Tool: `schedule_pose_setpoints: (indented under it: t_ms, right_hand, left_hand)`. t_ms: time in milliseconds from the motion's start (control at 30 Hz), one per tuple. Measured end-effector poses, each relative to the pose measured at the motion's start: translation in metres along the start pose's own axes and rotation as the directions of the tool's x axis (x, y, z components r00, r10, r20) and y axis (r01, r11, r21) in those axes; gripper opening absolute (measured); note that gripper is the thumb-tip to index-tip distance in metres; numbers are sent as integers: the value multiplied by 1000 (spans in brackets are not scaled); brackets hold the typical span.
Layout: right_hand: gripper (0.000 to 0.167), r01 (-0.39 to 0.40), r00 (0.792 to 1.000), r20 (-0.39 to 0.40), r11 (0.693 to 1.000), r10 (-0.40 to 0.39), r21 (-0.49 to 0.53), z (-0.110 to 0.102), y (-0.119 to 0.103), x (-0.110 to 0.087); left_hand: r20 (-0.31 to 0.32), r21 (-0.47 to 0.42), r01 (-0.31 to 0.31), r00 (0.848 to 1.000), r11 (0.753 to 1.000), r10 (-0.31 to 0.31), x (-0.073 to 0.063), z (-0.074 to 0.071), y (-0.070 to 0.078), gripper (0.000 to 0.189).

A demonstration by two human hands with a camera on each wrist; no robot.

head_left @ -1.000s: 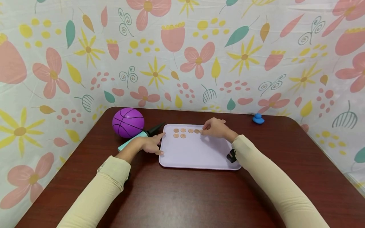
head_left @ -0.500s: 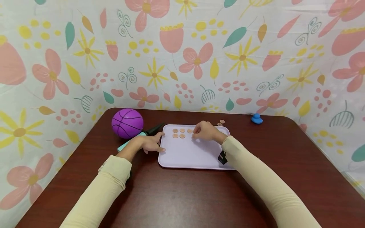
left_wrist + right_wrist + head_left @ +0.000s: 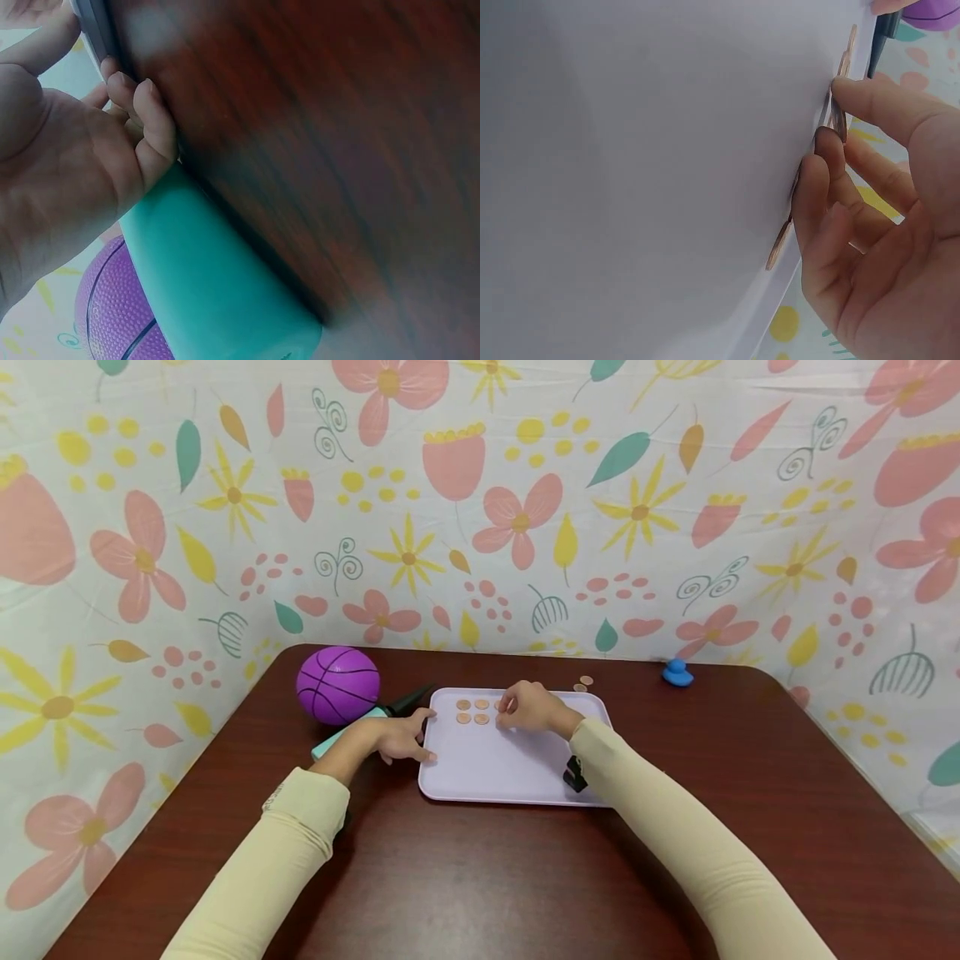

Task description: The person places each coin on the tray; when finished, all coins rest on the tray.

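Note:
A pale lilac tray lies on the table. Copper coins form two rows near its far left corner. My right hand reaches over the tray from the right; in the right wrist view its thumb and a finger pinch a coin just above the surface. Another coin lies flat below the fingers there. Part of the far row is hidden by this hand in the head view. With thumb and index finger extended, my left hand rests on the tray's left rim; its other fingers bend loosely.
Beside my left hand lies a teal object with a black tapered end. Behind it stands a purple ball. Loose coins lie beyond the tray's far edge. A blue rubber duck sits at the back right.
My right hand has moved left and slightly nearer, from the end of the far coin row to the end of the near one. Coins beyond the tray have come into view. My left hand stays put.

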State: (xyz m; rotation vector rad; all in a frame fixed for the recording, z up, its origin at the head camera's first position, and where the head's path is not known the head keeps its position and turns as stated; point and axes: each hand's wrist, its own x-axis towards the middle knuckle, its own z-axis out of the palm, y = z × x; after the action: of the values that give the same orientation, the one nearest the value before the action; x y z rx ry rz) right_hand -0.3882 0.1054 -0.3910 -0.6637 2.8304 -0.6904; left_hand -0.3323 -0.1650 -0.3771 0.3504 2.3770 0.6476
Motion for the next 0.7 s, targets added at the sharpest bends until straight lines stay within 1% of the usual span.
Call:
schedule_pose_setpoints:
  t_ms: [200, 400, 700]
  right_hand:
    - [17, -4, 1000, 24, 1000, 3, 23, 0, -1, 1]
    - [18, 7, 999, 37, 999, -9, 50, 0, 3, 2]
    - [17, 4, 999, 49, 999, -6, 45, 2, 6, 3]
  left_hand:
    - [-5, -4, -4, 1000, 1000, 4, 1, 1, -2, 88]
    - [-9, 6, -5, 1000, 1000, 6, 0, 1, 2, 87]
    - [-13, 7, 0, 1000, 1000, 1, -1, 3, 3, 87]
